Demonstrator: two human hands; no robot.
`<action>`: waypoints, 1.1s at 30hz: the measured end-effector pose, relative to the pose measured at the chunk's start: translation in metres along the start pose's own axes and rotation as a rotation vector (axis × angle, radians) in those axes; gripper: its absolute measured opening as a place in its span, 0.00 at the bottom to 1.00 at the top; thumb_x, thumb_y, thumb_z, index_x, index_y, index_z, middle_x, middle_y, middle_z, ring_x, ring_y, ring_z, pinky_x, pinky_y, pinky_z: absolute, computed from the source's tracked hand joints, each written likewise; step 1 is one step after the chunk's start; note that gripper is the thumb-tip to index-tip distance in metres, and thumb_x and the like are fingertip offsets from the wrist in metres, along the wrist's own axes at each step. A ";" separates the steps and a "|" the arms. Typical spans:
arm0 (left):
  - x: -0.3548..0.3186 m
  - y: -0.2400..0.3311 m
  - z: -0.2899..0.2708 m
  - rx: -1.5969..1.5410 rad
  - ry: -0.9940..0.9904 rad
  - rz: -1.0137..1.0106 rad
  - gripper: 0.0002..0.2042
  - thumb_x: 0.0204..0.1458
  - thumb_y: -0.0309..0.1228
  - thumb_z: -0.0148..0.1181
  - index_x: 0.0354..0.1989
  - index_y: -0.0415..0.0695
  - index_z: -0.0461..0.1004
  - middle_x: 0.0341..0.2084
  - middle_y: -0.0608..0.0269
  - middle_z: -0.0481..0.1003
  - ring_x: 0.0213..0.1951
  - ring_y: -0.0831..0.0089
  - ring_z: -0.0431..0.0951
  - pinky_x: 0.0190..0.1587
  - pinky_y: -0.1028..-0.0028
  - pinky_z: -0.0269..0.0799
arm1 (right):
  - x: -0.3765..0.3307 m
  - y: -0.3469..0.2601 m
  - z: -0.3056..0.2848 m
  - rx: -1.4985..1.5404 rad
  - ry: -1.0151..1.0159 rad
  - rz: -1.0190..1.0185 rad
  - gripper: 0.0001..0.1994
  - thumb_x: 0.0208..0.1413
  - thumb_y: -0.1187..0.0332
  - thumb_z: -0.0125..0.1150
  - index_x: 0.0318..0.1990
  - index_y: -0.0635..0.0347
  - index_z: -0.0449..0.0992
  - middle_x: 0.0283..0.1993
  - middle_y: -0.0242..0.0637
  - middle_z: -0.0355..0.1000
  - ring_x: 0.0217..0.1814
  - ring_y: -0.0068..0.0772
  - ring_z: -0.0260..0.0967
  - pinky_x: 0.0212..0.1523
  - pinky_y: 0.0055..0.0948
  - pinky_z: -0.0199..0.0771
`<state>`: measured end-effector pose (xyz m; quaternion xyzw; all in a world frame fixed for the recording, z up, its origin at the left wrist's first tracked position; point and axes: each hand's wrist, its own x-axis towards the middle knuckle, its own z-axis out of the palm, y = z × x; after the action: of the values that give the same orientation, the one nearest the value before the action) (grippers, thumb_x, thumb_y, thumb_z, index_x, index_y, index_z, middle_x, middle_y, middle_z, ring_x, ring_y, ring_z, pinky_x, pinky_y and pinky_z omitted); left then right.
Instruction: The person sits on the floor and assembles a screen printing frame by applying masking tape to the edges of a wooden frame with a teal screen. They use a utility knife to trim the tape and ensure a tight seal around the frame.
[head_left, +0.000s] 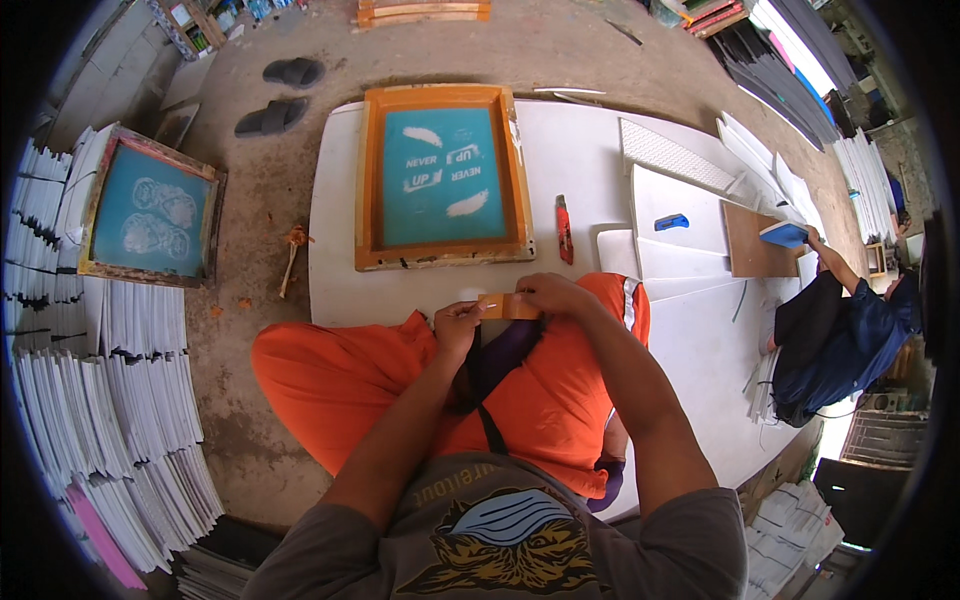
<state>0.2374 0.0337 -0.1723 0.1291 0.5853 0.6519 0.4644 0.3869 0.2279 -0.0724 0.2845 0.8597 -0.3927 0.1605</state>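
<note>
Seated cross-legged, I hold a short strip of brown tape (497, 304) over my lap. My left hand (458, 326) pinches its left end. My right hand (548, 296) is closed on the strip's right end. Just beyond my hands, a silkscreen frame (518, 180) with an orange-brown rim lies on the white board. Its teal mesh (440, 215) bears white lettering and smears. Right of that frame rests a red utility knife (564, 230).
White boards (690, 390) spread under and right of me. A blue cutter (671, 222) lies there, near a brown panel (748, 240). Another person (850, 335) sits at the right, holding something blue. Left are stacked white sheets (150, 400), a second silkscreen frame (150, 215) and black slippers (272, 117).
</note>
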 end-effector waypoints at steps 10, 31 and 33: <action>-0.017 0.006 0.010 0.017 -0.010 -0.008 0.15 0.57 0.35 0.75 0.40 0.33 0.84 0.29 0.68 0.80 0.29 0.81 0.75 0.35 0.78 0.72 | 0.031 0.057 -0.030 0.008 0.580 0.378 0.24 0.56 0.62 0.65 0.58 0.64 0.71 0.48 0.56 0.78 0.49 0.60 0.79 0.53 0.51 0.79; -0.018 0.001 0.011 -0.008 -0.015 -0.010 0.10 0.61 0.26 0.69 0.44 0.30 0.84 0.31 0.63 0.81 0.31 0.78 0.75 0.37 0.77 0.72 | -0.025 -0.004 -0.031 0.430 0.755 0.432 0.19 0.63 0.70 0.53 0.58 0.69 0.74 0.38 0.55 0.79 0.30 0.46 0.79 0.32 0.44 0.81; -0.021 0.006 0.014 -0.065 -0.029 0.011 0.10 0.61 0.26 0.69 0.44 0.30 0.84 0.31 0.63 0.81 0.31 0.78 0.76 0.37 0.77 0.72 | -0.054 -0.028 -0.007 0.270 0.726 0.249 0.18 0.64 0.70 0.54 0.58 0.69 0.75 0.48 0.64 0.78 0.46 0.58 0.80 0.46 0.50 0.81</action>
<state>0.2556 0.0274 -0.1549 0.1266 0.5565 0.6713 0.4729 0.4117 0.1986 -0.0242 0.5251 0.7602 -0.3536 -0.1460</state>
